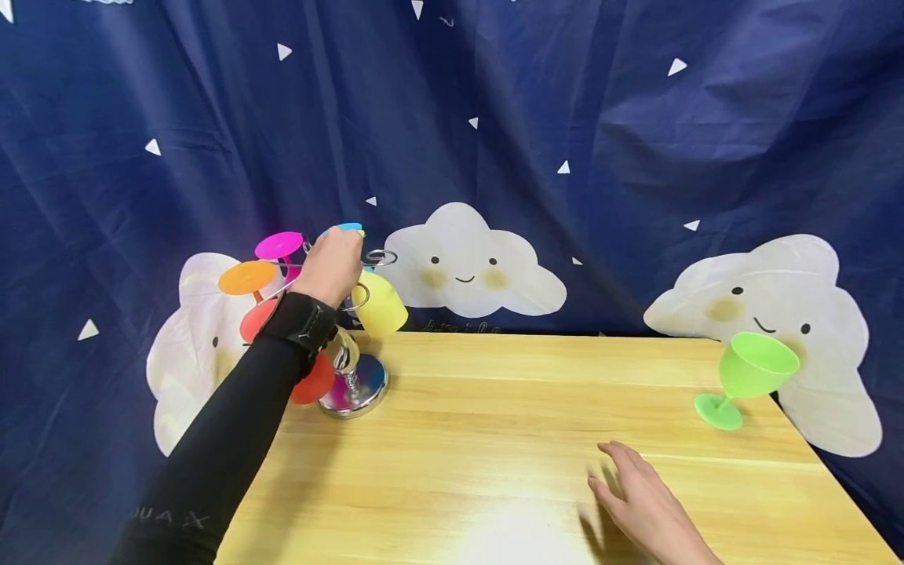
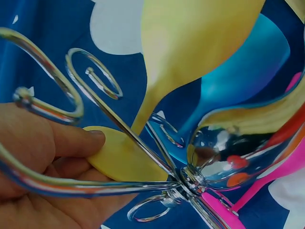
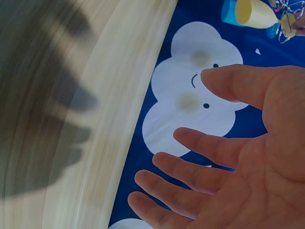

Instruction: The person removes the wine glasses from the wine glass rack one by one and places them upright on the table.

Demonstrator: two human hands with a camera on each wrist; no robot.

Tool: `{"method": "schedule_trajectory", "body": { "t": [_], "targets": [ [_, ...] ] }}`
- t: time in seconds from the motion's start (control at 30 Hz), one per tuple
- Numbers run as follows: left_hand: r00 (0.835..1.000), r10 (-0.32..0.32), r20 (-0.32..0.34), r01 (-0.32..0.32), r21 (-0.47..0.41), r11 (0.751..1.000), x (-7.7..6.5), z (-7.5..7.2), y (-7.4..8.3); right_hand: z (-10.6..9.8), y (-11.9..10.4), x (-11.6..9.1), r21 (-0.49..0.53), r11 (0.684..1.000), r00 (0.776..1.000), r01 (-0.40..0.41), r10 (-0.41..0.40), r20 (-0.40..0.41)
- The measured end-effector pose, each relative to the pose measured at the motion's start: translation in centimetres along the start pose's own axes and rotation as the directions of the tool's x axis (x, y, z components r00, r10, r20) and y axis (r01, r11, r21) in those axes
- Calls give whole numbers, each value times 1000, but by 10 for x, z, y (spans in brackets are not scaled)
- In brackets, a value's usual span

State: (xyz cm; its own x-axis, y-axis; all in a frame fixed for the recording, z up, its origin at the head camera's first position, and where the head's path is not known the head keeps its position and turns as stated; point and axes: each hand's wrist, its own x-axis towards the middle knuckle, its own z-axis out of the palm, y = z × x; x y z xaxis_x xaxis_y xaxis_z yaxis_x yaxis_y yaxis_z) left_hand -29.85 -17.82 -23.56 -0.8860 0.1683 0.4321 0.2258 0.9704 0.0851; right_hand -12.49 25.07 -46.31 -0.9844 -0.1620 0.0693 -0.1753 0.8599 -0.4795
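My left hand (image 1: 330, 267) is at the top of a chrome goblet rack (image 1: 359, 386) on the left of the table. In the left wrist view, its thumb and fingers pinch the round foot of a yellow goblet (image 2: 190, 43), which hangs bowl-down among the rack's curled wire arms (image 2: 95, 105). A blue goblet (image 2: 245, 67) hangs beside the yellow one. Magenta (image 1: 278, 246), orange (image 1: 247, 277) and red (image 1: 314, 380) goblets hang on the rack's other side, partly behind my forearm. My right hand (image 1: 644, 502) hovers over the table's front right, fingers spread and holding nothing.
A green goblet (image 1: 757, 367) stands on its foot near the right edge of the wooden table (image 1: 494, 439). Behind the table hangs a dark blue curtain (image 1: 508, 78) printed with smiling clouds and white triangles.
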Motion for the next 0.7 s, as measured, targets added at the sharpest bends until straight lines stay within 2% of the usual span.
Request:
{"method": "schedule_trajectory", "body": {
  "t": [0.2,0.37,0.7],
  "targets": [
    [1000,-13,12,13,-11,1000,14,1,0,0,1,-3,2,1000,1000,-7,7,-10],
    [1000,-12,12,12,-22,1000,25,1,1,-2,1,-4,3,1000,1000,-28,28,12],
    [998,59,28,-58,-33,998,37,9,19,-6,2,-5,-9,1000,1000,-28,28,-8]
  ]
}}
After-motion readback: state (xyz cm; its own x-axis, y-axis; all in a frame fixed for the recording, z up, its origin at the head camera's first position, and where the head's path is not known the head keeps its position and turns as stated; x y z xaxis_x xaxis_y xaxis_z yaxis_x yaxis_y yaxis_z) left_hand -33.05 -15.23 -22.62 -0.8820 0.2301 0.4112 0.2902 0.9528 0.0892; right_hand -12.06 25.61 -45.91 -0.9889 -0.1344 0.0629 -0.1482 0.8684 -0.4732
